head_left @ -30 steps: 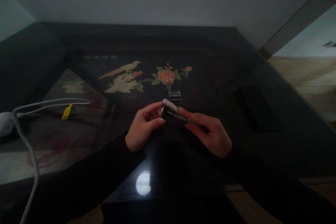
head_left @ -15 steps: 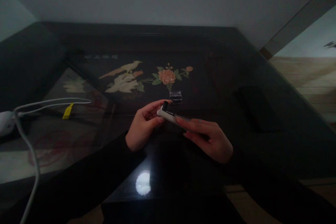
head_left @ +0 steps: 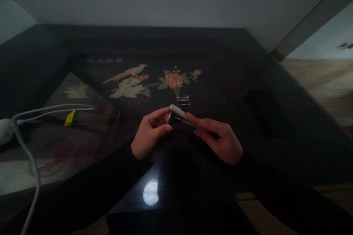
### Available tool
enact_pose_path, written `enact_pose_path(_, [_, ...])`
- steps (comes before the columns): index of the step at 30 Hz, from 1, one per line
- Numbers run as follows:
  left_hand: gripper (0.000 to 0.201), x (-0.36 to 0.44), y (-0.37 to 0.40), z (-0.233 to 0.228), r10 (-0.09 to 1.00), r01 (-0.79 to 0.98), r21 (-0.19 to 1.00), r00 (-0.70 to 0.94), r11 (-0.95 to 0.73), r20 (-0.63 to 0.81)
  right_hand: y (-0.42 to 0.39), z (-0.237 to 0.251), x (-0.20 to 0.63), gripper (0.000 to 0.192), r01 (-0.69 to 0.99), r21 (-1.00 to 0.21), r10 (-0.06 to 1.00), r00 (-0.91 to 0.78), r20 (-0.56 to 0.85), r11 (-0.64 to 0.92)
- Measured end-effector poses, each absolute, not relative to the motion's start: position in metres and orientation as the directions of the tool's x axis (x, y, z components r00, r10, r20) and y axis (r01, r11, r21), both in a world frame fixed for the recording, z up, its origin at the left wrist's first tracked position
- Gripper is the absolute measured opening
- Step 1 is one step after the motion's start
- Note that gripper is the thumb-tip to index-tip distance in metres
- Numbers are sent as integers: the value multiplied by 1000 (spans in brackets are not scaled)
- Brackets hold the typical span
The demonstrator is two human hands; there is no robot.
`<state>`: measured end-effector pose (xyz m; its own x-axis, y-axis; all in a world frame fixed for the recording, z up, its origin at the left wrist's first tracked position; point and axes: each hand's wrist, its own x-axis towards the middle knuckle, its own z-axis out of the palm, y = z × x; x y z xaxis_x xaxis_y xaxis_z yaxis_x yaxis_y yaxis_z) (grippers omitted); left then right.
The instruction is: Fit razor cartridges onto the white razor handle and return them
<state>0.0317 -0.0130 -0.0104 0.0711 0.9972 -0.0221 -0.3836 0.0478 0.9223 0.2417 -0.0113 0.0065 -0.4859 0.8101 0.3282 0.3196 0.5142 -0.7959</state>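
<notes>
L hand (head_left: 150,134) + R hand (head_left: 220,141), fingertips together

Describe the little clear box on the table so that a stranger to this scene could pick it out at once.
On the dark glossy table, find the painted orange flower. Just below it, beyond both hands' fingers, sits the clear box: small, transparent, glinting, unlike the flat black slab farther right.

Person's own body, head view. Left hand (head_left: 149,136) and right hand (head_left: 220,141): both bare, ungloved, no watch visible. Both arms covered to the wrist by long black sleeves (head_left: 91,187), plain and unmarked, the fabric merging with the dark surroundings; cuffs end just behind each hand; finer detail lost in dim light
</notes>
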Motion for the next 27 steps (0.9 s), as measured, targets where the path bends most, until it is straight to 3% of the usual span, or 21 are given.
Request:
enact_pose_path(11, [49, 33, -14, -7, 992, -409, 912, 122, 27, 25, -14, 6, 242, 45, 289, -796, 791, -503, 347, 533])
enact_pose_path(19, [46, 34, -13, -5, 997, -452, 892, 79, 29, 7, -18, 5, 242, 49, 168, -825, 730, -581, 360, 540])
enact_pose_path(27, [45, 34, -12, -8, 996, -467, 884, 82, 13, 29, -16, 7, 241, 46, 261, -800, 773, -529, 350, 541])
